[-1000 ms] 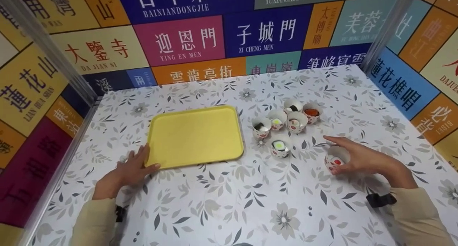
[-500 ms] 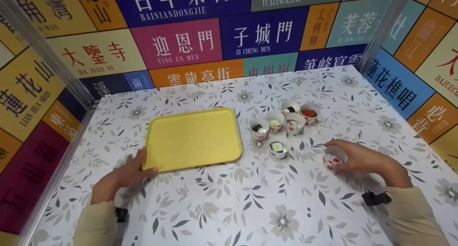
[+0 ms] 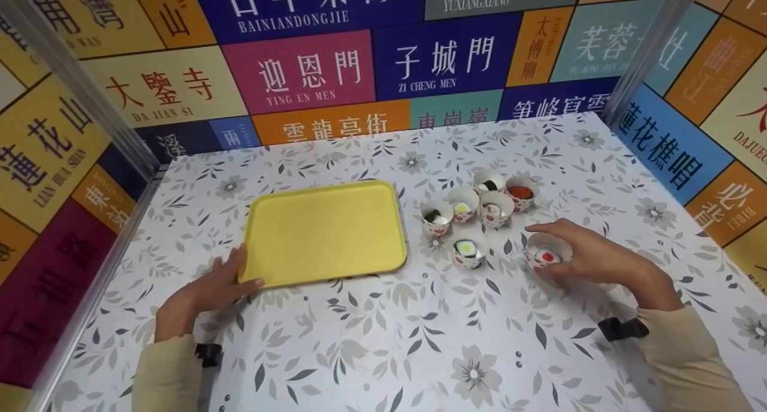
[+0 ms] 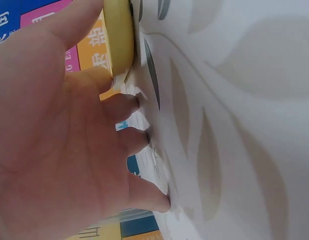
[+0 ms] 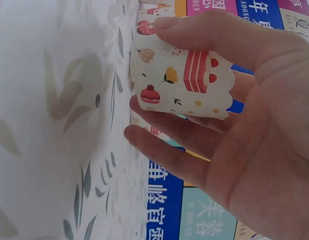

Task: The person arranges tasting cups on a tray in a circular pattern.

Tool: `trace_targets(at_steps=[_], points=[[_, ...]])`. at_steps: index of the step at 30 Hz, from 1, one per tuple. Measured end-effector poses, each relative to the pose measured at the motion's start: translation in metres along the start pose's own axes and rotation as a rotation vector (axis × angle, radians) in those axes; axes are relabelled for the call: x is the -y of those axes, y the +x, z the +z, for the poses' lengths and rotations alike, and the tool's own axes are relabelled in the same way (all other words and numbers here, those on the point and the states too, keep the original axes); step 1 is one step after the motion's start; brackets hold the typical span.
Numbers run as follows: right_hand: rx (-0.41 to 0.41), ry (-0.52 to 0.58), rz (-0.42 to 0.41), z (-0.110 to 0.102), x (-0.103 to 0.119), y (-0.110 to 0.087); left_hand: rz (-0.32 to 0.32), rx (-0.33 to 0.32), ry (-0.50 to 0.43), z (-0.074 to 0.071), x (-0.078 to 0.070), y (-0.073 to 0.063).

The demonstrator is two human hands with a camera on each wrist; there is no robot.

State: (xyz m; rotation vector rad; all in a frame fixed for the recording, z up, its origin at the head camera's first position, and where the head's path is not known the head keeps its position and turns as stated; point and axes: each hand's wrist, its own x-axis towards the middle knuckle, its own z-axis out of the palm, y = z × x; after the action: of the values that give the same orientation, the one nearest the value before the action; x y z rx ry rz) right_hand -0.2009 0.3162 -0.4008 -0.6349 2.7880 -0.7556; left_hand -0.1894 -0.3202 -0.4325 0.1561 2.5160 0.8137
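My right hand (image 3: 599, 256) grips a white paper baking cup (image 3: 535, 257) with a red-topped piece in it, thumb on one side and fingers on the other. In the right wrist view the cup (image 5: 167, 75) shows printed cakes and flowers and a scalloped rim, close by the tabletop. On the left, my left hand (image 3: 210, 287) rests at the near left corner of a yellow tray (image 3: 326, 235), thumb along the front edge and fingers at the side. Its fingertips (image 4: 139, 137) touch the table beside the tray's edge (image 4: 120, 37) in the left wrist view.
Between the tray and my right hand stand several more cups holding sushi-like pieces, among them a nearer one (image 3: 467, 248) with a green-and-yellow centre and one with orange filling (image 3: 520, 193). A leaf-patterned cloth (image 3: 371, 334) covers the table; sign-printed walls (image 3: 311, 70) enclose it.
My right hand has closed round the cup and brought it slightly left and away from me, toward the other cups. The left hand stays at the tray corner.
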Motion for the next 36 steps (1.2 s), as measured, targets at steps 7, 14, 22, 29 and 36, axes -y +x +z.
trace_targets(at_steps=[7, 14, 22, 29, 36], points=[[-0.013, 0.015, 0.006, -0.002, 0.017, 0.011, -0.023, -0.006, -0.008, 0.001, 0.001, 0.001], [-0.018, 0.088, 0.074, 0.002, 0.039, 0.021, -0.044, -0.01, -0.002, 0.0, 0.001, 0.0], [-0.05, 0.213, 0.08, 0.012, 0.056, 0.036, -0.072, 0.0, -0.003, 0.002, 0.001, 0.0], [-0.083, 0.343, 0.081, 0.021, 0.076, 0.057, -0.089, -0.009, -0.002, 0.004, 0.0, 0.0], [-0.122, 0.418, 0.043, 0.028, 0.095, 0.078, -0.097, -0.038, -0.015, 0.005, 0.0, -0.001]])
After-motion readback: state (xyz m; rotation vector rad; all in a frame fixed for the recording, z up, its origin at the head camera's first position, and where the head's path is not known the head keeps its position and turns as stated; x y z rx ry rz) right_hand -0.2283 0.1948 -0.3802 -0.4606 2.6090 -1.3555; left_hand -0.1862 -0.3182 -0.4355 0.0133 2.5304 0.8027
